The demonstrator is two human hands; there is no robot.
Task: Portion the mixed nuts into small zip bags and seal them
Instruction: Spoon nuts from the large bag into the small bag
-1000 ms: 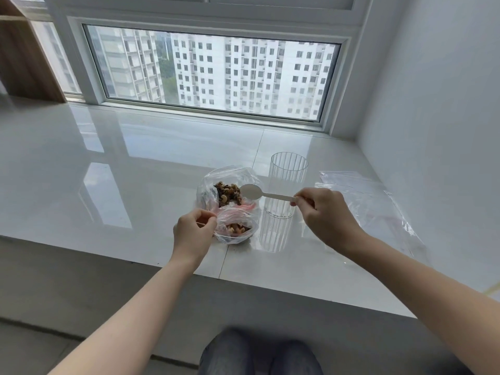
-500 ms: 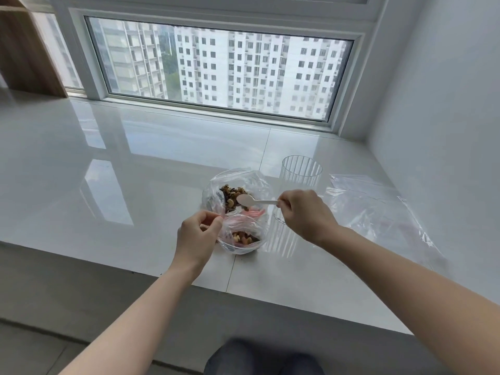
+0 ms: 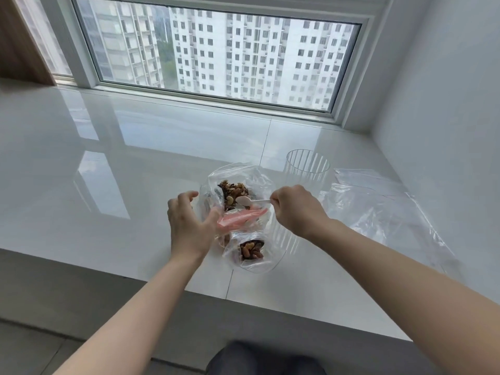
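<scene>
A large clear bag [image 3: 216, 177] stands open on the white sill with mixed nuts [image 3: 233, 189] inside. In front of it lies a small zip bag [image 3: 254, 263] with a pink zip strip [image 3: 240, 216] and some nuts [image 3: 250, 250] at its bottom. My right hand [image 3: 296, 209] pinches the handle of a white plastic spoon [image 3: 244, 201], whose bowl sits on the nuts in the large bag. My left hand [image 3: 188, 224] is beside the large bag's left side with its fingers spread. Its thumb lies against the left end of the pink strip.
A ribbed clear glass cup [image 3: 308, 167] stands just behind my right hand. Several empty clear bags [image 3: 378, 209] lie flat to the right, near the side wall. The sill's front edge [image 3: 189, 289] runs close below the small bag, and a window closes off the back.
My left hand has let go of its pinch and spread its fingers beside the large bag. My right hand has brought the spoon left and down into the large bag's nuts.
</scene>
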